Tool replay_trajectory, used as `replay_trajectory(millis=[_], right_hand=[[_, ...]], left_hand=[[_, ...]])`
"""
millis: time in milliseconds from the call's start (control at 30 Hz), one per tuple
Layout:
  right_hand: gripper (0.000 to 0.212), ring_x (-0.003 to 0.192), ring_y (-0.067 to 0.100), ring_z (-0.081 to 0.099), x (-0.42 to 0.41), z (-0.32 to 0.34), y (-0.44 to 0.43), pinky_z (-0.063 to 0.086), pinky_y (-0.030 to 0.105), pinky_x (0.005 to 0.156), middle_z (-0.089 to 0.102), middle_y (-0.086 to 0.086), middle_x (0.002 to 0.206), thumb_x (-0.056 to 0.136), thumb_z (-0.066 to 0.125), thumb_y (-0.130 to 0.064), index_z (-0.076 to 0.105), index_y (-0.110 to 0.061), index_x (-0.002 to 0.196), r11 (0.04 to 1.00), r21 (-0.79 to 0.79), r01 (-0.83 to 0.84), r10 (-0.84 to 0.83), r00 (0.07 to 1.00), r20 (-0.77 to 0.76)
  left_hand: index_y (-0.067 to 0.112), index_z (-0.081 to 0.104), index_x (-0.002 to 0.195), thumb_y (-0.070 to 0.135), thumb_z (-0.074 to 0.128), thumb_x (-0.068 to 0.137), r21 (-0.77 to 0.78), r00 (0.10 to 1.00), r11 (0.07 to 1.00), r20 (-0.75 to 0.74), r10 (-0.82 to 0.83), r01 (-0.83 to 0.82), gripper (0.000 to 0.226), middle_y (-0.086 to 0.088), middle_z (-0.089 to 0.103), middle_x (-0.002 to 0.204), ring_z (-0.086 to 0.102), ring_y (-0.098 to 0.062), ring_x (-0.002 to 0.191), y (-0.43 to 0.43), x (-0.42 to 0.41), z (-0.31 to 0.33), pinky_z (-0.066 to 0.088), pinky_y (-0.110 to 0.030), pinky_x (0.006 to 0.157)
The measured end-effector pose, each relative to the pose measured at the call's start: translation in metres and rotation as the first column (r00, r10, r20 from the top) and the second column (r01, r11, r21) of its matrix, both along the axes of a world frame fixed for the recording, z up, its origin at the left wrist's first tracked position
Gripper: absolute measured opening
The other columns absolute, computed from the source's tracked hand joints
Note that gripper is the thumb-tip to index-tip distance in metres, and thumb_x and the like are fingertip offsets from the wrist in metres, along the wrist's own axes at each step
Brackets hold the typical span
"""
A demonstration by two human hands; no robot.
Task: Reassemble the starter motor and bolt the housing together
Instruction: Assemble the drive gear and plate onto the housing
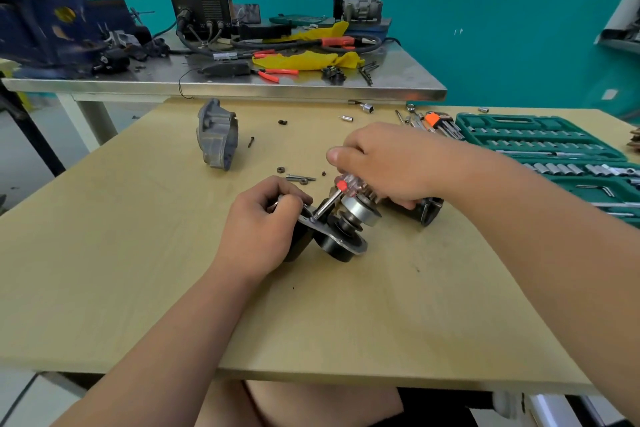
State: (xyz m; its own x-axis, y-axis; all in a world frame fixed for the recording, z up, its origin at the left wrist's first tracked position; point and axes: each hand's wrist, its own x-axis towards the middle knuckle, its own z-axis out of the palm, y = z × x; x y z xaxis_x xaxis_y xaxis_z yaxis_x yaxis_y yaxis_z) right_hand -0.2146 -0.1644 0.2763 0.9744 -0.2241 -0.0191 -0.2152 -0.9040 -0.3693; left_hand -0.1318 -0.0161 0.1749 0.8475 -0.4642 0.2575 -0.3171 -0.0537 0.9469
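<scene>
The black starter motor body (341, 244) lies on the wooden table (173, 270) with its silver pinion gear (362, 211) pointing up and right. My left hand (263, 225) grips the left part of the motor at its flange. My right hand (384, 163) grips a screwdriver with a clear and red handle (344, 182); its metal shaft slants down to the flange near my left fingers. The grey cast nose housing (218, 135) lies apart at the back left. Loose bolts and nuts (299, 178) sit just behind my hands.
A green socket set case (540, 140) lies open at the right, with hex keys (445, 123) and loose sockets (367, 108) beside it. A metal bench (311, 88) behind carries a welder, pliers, yellow cloth and a blue vise.
</scene>
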Motion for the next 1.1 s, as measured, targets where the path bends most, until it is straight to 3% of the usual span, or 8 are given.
replay_trajectory(millis=[167, 300, 400, 533, 633, 867, 1000, 1100], right_hand=[[0.02, 0.044, 0.007, 0.058, -0.007, 0.006, -0.002, 0.046, 0.025, 0.045, 0.064, -0.003, 0.061, 0.095, 0.048, -0.037, 0.047, -0.028, 0.113, 0.987, 0.158, -0.037, 0.042, 0.999, -0.029], [0.046, 0.066, 0.016, 0.064, -0.002, 0.004, 0.003, 0.047, 0.033, 0.054, 0.065, 0.005, 0.083, 0.096, 0.035, -0.054, 0.056, -0.015, 0.11, 0.994, -0.104, -0.02, 0.021, 1.0, 0.009], [0.02, 0.048, 0.002, 0.057, -0.009, 0.007, 0.001, 0.045, 0.022, 0.046, 0.06, -0.005, 0.079, 0.094, 0.05, -0.036, 0.045, -0.031, 0.112, 0.98, 0.188, -0.068, 0.074, 0.997, -0.026], [0.04, 0.076, 0.009, 0.061, -0.005, 0.002, 0.005, 0.048, 0.029, 0.059, 0.064, 0.001, 0.095, 0.094, 0.039, -0.054, 0.055, -0.02, 0.11, 0.993, -0.116, -0.03, 0.037, 0.997, 0.064], [0.035, 0.081, 0.006, 0.059, -0.01, 0.004, 0.0, 0.047, 0.03, 0.064, 0.061, -0.008, 0.106, 0.09, 0.048, -0.056, 0.049, -0.031, 0.114, 0.999, 0.001, -0.042, 0.042, 0.998, -0.036], [0.038, 0.079, 0.005, 0.058, -0.006, 0.002, 0.004, 0.048, 0.029, 0.068, 0.062, -0.008, 0.091, 0.094, 0.039, -0.056, 0.058, -0.028, 0.108, 0.994, -0.094, -0.047, 0.05, 0.998, 0.031], [0.019, 0.05, -0.003, 0.057, -0.018, 0.009, 0.0, 0.044, 0.017, 0.044, 0.062, -0.013, 0.063, 0.093, 0.05, -0.045, 0.054, -0.033, 0.108, 0.995, 0.065, -0.079, 0.085, 0.991, -0.102], [0.04, 0.058, 0.013, 0.059, -0.016, 0.002, 0.006, 0.045, 0.027, 0.049, 0.065, 0.002, 0.072, 0.096, 0.039, -0.051, 0.063, -0.019, 0.099, 0.999, -0.039, -0.036, 0.036, 0.999, 0.009]], left_hand=[[0.021, 0.068, 0.069, 0.023, 0.046, 0.071, 0.009, 1.0, 1.0, 0.006, -0.004, 0.004, 0.022, -0.008, 0.063, 0.068, 0.049, -0.008, 0.053, 0.001, 0.0, 0.0, 0.039, -0.016, 0.044], [0.02, 0.067, 0.07, 0.023, 0.046, 0.071, 0.005, 1.0, 1.0, 0.015, -0.02, 0.019, 0.021, -0.011, 0.062, 0.069, 0.049, -0.009, 0.053, 0.001, -0.001, 0.0, 0.04, -0.018, 0.045], [0.019, 0.067, 0.07, 0.022, 0.046, 0.071, -0.003, 1.0, 1.0, 0.021, -0.021, 0.022, 0.021, -0.013, 0.062, 0.07, 0.049, -0.011, 0.055, 0.001, -0.001, -0.001, 0.039, -0.019, 0.047], [0.023, 0.068, 0.071, 0.023, 0.046, 0.071, 0.001, 0.999, 1.0, 0.035, -0.026, 0.026, 0.021, -0.005, 0.065, 0.071, 0.051, -0.01, 0.059, 0.002, 0.0, -0.002, 0.04, -0.019, 0.052], [0.022, 0.068, 0.071, 0.023, 0.047, 0.072, -0.005, 0.999, 1.0, 0.033, -0.027, 0.028, 0.021, -0.002, 0.063, 0.067, 0.05, -0.009, 0.058, 0.001, 0.001, -0.003, 0.039, -0.017, 0.051], [0.025, 0.068, 0.071, 0.023, 0.047, 0.071, -0.006, 0.998, 0.999, 0.053, -0.034, 0.034, 0.021, 0.0, 0.067, 0.073, 0.054, -0.01, 0.064, 0.002, 0.002, -0.004, 0.042, -0.021, 0.057], [0.026, 0.068, 0.073, 0.024, 0.047, 0.071, 0.004, 0.997, 1.0, 0.072, -0.027, 0.026, 0.021, 0.002, 0.067, 0.075, 0.055, -0.014, 0.066, 0.003, 0.0, -0.004, 0.043, -0.028, 0.062], [0.027, 0.067, 0.074, 0.027, 0.047, 0.071, 0.007, 0.993, 1.0, 0.117, -0.02, 0.019, 0.021, 0.0, 0.068, 0.078, 0.058, -0.025, 0.073, 0.004, -0.002, -0.006, 0.045, -0.03, 0.063]])
